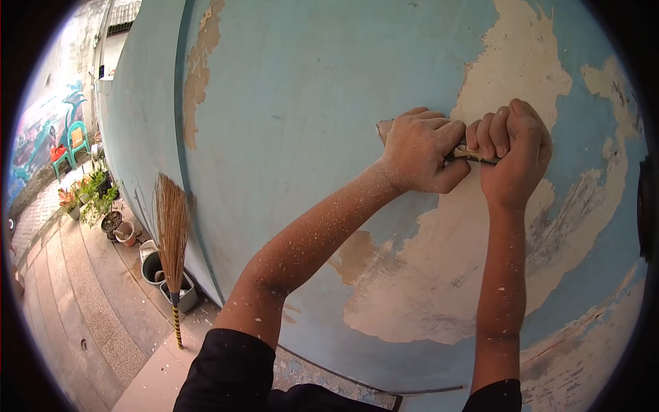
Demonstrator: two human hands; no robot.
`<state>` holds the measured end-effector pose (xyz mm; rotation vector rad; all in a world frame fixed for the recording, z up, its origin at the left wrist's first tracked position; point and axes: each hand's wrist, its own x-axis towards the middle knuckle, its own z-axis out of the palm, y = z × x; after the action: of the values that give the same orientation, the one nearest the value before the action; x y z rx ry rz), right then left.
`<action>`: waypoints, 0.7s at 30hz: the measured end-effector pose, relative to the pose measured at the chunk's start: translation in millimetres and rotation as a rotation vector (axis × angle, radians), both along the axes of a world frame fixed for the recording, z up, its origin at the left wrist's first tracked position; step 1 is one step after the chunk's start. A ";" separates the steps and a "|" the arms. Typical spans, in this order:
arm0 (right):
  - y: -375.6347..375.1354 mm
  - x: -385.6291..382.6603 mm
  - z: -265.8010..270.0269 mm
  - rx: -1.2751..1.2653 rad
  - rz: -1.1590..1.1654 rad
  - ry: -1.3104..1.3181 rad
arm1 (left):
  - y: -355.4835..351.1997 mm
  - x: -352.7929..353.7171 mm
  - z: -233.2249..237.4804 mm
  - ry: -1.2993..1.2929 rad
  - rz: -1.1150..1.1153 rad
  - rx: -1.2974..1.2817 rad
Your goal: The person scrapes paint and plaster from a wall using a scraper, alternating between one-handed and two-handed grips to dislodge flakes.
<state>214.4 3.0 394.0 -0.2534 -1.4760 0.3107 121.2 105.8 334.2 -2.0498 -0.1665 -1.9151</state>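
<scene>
My left hand (420, 147) is closed over the front part of a paint scraper, and flakes of paint dust its back and forearm. Past its knuckles shows the flat blade (384, 128), set against the blue painted wall (309, 89). Wrapped round the rear of the scraper's handle (472, 155) is my right hand (516, 151), its thumb up. Most of the scraper lies hidden under the fingers. Around both hands the wall has bare cream patches (511, 55) where blue paint is gone.
A straw broom (171, 226) leans upright against the wall at left, beside buckets (152, 264). Farther back are potted plants (99, 199) and a green chair (78, 137). Paint chips lie on the floor (161, 367) and along the wall's base.
</scene>
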 end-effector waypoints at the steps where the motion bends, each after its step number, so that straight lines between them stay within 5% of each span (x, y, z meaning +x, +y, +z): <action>1: -7.6 3.2 0.8 -0.008 0.000 -0.003 | -6.5 2.6 0.0 -0.003 0.000 -0.008; 5: -7.4 7.7 6.6 -0.022 0.065 0.040 | -5.0 7.7 12.7 -0.056 -0.089 0.109; 10: 25.4 -6.3 -30.1 -0.138 0.059 -0.081 | 17.8 -19.2 -38.3 -0.052 -0.021 0.003; 15: -10.6 -26.8 12.8 0.007 0.036 -0.053 | 1.9 -12.8 10.0 -0.128 -0.100 0.161; 21: -10.0 -29.4 8.0 -0.007 -0.017 -0.130 | -7.1 -6.5 -2.4 -0.222 -0.214 0.087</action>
<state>185.0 -7.0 402.0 -0.2963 -1.6004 0.2903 114.7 98.7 331.8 -1.8604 0.0882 -2.2350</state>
